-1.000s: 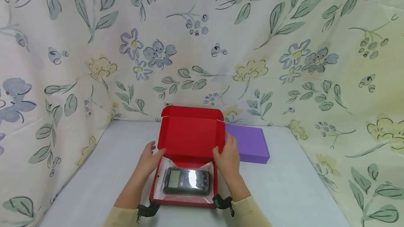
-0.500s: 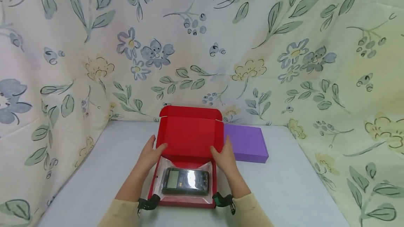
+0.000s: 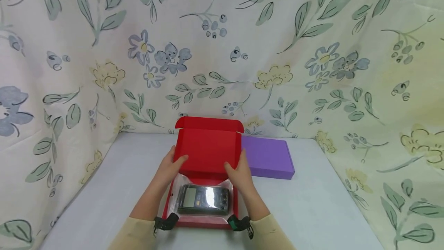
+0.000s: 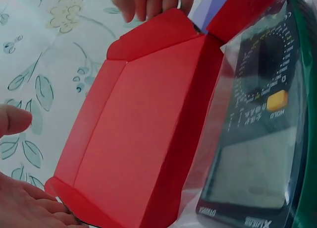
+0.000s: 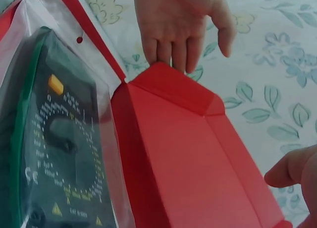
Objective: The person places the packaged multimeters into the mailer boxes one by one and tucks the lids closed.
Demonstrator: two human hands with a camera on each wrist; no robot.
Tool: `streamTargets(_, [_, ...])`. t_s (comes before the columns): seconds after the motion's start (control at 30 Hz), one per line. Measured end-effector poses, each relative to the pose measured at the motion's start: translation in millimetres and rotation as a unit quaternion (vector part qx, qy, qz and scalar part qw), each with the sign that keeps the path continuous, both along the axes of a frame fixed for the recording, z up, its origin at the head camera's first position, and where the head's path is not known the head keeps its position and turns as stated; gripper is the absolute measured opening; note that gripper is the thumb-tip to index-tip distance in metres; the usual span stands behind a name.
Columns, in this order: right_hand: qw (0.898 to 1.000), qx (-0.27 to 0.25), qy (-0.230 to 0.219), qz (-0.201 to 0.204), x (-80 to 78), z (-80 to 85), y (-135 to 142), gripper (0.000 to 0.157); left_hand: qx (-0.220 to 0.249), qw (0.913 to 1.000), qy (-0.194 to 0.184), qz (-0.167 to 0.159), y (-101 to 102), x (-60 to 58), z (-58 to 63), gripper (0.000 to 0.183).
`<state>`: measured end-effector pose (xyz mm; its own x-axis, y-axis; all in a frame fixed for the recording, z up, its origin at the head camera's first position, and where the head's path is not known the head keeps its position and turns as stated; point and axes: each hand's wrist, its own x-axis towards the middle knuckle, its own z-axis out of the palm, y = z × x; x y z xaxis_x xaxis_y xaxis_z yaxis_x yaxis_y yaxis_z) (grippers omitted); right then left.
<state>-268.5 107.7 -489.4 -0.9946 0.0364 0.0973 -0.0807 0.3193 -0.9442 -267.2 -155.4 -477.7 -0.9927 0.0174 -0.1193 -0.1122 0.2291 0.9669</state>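
Observation:
A red cardboard box point(image 3: 204, 225) stands with its lid point(image 3: 209, 147) raised. Inside lies a dark multimeter point(image 3: 204, 200) with a green edge, in a clear plastic bag point(image 5: 106, 124). My left hand point(image 3: 168, 169) is at the lid's left side, its straight fingers touching the side flap point(image 5: 173, 89), thumb spread apart. On the other side my right hand point(image 3: 240, 174) has its fingers against the right side flap point(image 4: 153, 37). Its thumb point(image 5: 292, 168) stands clear of the lid in the right wrist view. Neither hand curls round the lid.
A closed purple box point(image 3: 268, 157) lies behind and right of the red box on the white table point(image 3: 322, 203). Floral cloth point(image 3: 215, 49) hangs at the back and sides. Each wrist wears a dark camera mount point(image 3: 166, 222).
Both hands have moved inward along the lid's sides. The lid's side flaps have folded inward, so the lid looks narrower. The multimeter and the purple box have stayed in place.

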Motion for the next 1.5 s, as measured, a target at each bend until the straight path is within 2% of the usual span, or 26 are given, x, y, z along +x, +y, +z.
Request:
streamTargets(0.1, [1.000, -0.002, -0.002, 0.012, 1.6, 0.8, -4, 0.094, 0.021, 0.9997, -0.011, -0.009, 2, 0.2, -0.4, 0.092])
streamTargets(0.43, [0.999, -0.010, -0.029, 0.032, 5.1, 1.2, -6, 0.098, 0.028, 0.9993, -0.024, -0.010, 1, 3.6, -3.8, 0.088])
streamTargets(0.67, [0.999, -0.016, -0.031, 0.041, 8.4, 4.9, -5, 0.098, 0.039, 0.9991, -0.009, -0.017, -1, 4.9, -4.1, 0.088])
streamTargets(0.83, [0.999, -0.008, -0.031, 0.034, 10.1, 4.5, -5, 0.094, 0.066, 0.9976, 0.002, -0.022, -2, 7.6, -3.8, 0.081])
streamTargets(1.07, [0.999, -0.002, -0.011, 0.039, 12.8, 4.4, -4, 0.091, 0.076, 0.9966, 0.018, -0.025, -3, 15.2, 0.4, 0.076])
streamTargets(1.3, [0.998, -0.028, 0.020, 0.051, 23.9, 3.3, -2, 0.087, 0.075, 0.9966, 0.028, -0.022, -2, 26.7, 1.8, 0.073])
streamTargets(1.5, [0.999, -0.030, 0.034, 0.014, 32.4, 1.0, 2, 0.078, 0.071, 0.9973, 0.016, 0.008, 4, 35.7, 4.7, 0.077])
